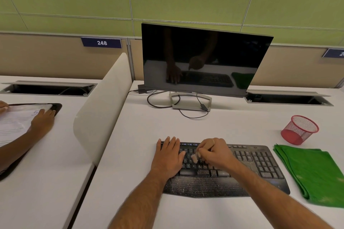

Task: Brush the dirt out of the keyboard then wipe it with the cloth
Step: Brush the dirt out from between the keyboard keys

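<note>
Office: numbered desk label, partition panels between white desks, Dell monitor, keyboard.

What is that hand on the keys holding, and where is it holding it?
The right hand grips a small brush by its handle, bristles down on the keyboard. The left hand holds nothing; it rests flat on the keyboard's left end.

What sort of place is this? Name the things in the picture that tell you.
Probably a shared office or computer room: numbered desk bays, as the 248 sign shows, a partition between desks, and a monitor behind the keyboard.
</note>
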`<state>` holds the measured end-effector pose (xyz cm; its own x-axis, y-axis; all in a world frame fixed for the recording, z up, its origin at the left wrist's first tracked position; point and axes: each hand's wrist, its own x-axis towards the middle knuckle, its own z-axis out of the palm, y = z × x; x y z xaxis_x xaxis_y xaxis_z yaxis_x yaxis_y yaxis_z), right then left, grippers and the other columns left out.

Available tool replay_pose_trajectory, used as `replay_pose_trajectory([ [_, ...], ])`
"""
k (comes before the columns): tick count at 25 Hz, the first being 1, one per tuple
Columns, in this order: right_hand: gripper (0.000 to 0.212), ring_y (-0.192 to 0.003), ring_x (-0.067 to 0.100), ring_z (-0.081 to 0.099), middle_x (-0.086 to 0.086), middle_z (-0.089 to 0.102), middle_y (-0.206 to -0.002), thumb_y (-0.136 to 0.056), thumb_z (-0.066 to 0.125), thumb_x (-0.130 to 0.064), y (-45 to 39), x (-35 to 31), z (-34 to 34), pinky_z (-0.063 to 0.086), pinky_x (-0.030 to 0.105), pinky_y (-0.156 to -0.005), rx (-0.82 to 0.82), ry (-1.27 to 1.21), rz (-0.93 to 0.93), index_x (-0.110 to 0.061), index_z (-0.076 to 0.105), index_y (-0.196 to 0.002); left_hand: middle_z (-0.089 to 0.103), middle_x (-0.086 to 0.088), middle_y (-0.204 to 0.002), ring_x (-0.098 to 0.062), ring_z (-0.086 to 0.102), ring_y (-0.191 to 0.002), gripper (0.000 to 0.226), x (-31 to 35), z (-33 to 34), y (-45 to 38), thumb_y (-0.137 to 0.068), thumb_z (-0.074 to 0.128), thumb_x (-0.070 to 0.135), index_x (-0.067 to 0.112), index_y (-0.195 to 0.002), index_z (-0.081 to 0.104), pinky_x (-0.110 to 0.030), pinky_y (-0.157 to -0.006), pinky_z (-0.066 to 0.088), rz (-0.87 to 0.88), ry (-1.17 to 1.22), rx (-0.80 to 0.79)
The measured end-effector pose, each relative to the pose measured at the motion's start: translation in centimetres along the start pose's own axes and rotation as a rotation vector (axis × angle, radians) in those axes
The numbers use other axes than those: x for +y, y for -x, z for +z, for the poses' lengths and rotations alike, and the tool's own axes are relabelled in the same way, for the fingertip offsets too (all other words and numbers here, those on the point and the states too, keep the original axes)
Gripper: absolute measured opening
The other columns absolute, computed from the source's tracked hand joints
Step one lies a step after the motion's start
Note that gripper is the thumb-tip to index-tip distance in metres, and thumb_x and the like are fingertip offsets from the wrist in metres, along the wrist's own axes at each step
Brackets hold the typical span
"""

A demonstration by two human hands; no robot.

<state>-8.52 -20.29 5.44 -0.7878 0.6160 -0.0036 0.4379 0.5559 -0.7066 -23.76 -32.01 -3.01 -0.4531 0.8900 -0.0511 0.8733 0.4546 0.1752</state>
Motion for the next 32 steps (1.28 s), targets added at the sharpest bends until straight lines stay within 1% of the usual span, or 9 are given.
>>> replay_pose_trajectory([
  [2, 0.018, -0.058, 0.007, 0.063, -0.014, 0.068, -0.066, -0.085, 0.060, -0.013, 0.1, 0.1, -0.3, 0.053, 0.026, -0.050, -0.007, 0.048, -0.033, -0.017, 0.077, -0.080, 0.013, -0.005, -0.166, -0.024, 0.004, -0.153, 0.063, 0.0, 0.0, 0.0, -0.105, 0.016, 0.050, 0.016, -0.158, 0.013, -0.050, -0.123, -0.002, 0.000, 0.000, 0.001],
  [5, 0.013, -0.063, 0.000, 0.063, -0.012, 0.071, -0.070, -0.084, 0.067, -0.015, 0.3, 0.9, -0.7, 0.044, 0.013, -0.053, -0.113, 0.073, -0.020, -0.022, 0.078, -0.084, 0.013, -0.005, -0.166, -0.024, 0.004, -0.153, 0.062, 0.0, 0.0, 0.0, -0.105, 0.016, 0.049, 0.016, -0.158, 0.013, -0.050, -0.123, -0.002, 0.002, 0.001, 0.004],
  [8, 0.013, -0.071, 0.004, 0.066, -0.009, 0.074, -0.078, -0.083, 0.070, -0.016, 0.4, 1.6, -1.7, 0.046, 0.013, -0.058, -0.128, 0.058, -0.047, -0.024, 0.079, -0.086, 0.013, -0.004, -0.166, -0.023, 0.003, -0.153, 0.061, -0.1, 0.0, 0.1, -0.106, 0.016, 0.048, 0.016, -0.158, 0.014, -0.049, -0.123, -0.002, 0.003, 0.010, 0.012],
  [13, 0.011, -0.083, -0.005, 0.064, -0.023, 0.067, -0.084, -0.086, 0.072, -0.019, 1.3, 1.4, -1.9, 0.049, 0.010, -0.073, -0.281, 0.154, -0.150, -0.022, 0.078, -0.095, 0.011, -0.004, -0.166, -0.023, 0.003, -0.153, 0.061, 0.1, -0.1, 0.2, -0.106, 0.015, 0.048, 0.017, -0.158, 0.012, -0.048, -0.123, -0.001, 0.010, 0.010, 0.004],
  [17, 0.008, -0.083, -0.003, 0.066, -0.015, 0.072, -0.086, -0.086, 0.072, -0.018, 1.2, 1.3, -2.3, 0.051, 0.013, -0.073, -0.217, 0.094, -0.123, -0.022, 0.078, -0.090, 0.010, -0.003, -0.167, -0.022, 0.002, -0.153, 0.061, 0.1, -0.1, 0.3, -0.106, 0.015, 0.048, 0.017, -0.158, 0.012, -0.048, -0.123, -0.002, 0.011, 0.009, 0.011],
  [21, 0.010, -0.083, -0.003, 0.064, -0.018, 0.069, -0.086, -0.086, 0.072, -0.022, 1.5, 1.6, -1.8, 0.046, 0.009, -0.074, -0.259, 0.164, -0.198, -0.022, 0.078, -0.095, 0.009, -0.003, -0.167, -0.022, 0.002, -0.153, 0.060, 0.5, 0.0, 0.6, -0.106, 0.016, 0.047, 0.017, -0.159, 0.011, -0.048, -0.123, -0.002, 0.008, 0.002, 0.018],
  [25, 0.007, -0.082, -0.003, 0.065, -0.016, 0.071, -0.086, -0.085, 0.073, -0.021, 1.4, 1.9, -2.3, 0.050, 0.013, -0.075, -0.207, 0.124, -0.142, -0.023, 0.078, -0.090, 0.009, -0.003, -0.167, -0.022, 0.001, -0.153, 0.061, 0.6, 0.0, 0.7, -0.106, 0.017, 0.046, 0.017, -0.159, 0.012, -0.048, -0.123, -0.001, 0.008, 0.008, 0.029],
  [29, 0.009, -0.080, -0.007, 0.062, -0.023, 0.066, -0.081, -0.086, 0.073, -0.022, 1.8, 2.1, -2.6, 0.044, 0.007, -0.072, -0.238, 0.183, -0.165, -0.022, 0.078, -0.093, 0.008, -0.003, -0.167, -0.022, 0.000, -0.153, 0.061, 1.1, 0.0, 0.9, -0.106, 0.018, 0.047, 0.017, -0.159, 0.011, -0.047, -0.123, -0.003, 0.012, 0.031, 0.022],
  [32, 0.007, -0.080, -0.006, 0.064, -0.019, 0.069, -0.081, -0.085, 0.073, -0.020, 1.8, 2.2, -3.1, 0.048, 0.010, -0.071, -0.211, 0.139, -0.123, -0.022, 0.078, -0.088, 0.005, -0.003, -0.167, -0.022, -0.003, -0.153, 0.062, 1.7, 0.1, 0.9, -0.106, 0.017, 0.047, 0.017, -0.159, 0.009, -0.048, -0.123, -0.003, 0.022, 0.029, 0.001],
])
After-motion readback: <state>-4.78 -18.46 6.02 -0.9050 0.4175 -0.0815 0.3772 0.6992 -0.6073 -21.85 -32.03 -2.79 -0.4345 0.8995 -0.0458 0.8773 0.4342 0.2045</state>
